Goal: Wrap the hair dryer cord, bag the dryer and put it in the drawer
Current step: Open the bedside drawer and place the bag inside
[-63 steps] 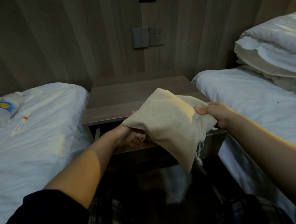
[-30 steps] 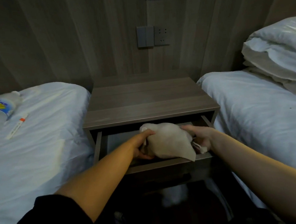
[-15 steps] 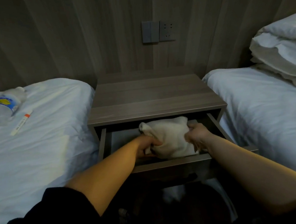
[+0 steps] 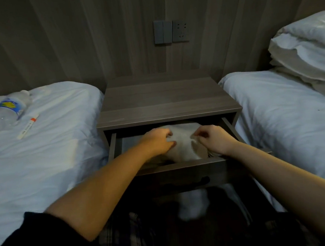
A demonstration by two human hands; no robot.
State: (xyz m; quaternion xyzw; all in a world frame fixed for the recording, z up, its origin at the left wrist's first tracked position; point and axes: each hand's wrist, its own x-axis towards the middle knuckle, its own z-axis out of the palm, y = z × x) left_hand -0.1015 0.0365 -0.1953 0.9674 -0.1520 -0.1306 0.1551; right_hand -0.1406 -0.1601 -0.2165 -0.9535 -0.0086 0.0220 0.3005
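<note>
Wood-grain panelling [image 4: 75, 42] is running behind a dark nightstand [image 4: 166, 103], which is standing between two white beds. Its drawer [image 4: 180, 166] is hanging pulled out toward us. A pale cloth bag [image 4: 184, 140] is lying inside it, filling the middle and right of the space, with its far end tucked under the nightstand's top (the cloth is hiding whatever it holds).

We are reaching both bare forearms over the drawer's front edge. Our left hand [image 4: 155, 142] is resting on the bag's left side, fingers curled over the cloth and thumb closing in from below, so it is gripping the bag. Our right hand [image 4: 214, 140] is sitting at the bag's right edge with bent fingers, and its thumb and fingertips are pinching a fold of the cloth.

On the left bed [image 4: 54, 149] a clear water bottle [image 4: 8, 108] with a blue and yellow label is lying on its side, and a thin white stick [image 4: 28, 126] with an orange band is lying just beside it. Folded white bedding [image 4: 306, 51] is piling up at the head of the right bed [image 4: 282, 114]. On the wall above the nightstand, a grey switch [image 4: 162, 32] and a socket [image 4: 180, 31] are sitting side by side. A dark sleeve [image 4: 31, 243] is covering our left upper arm.
</note>
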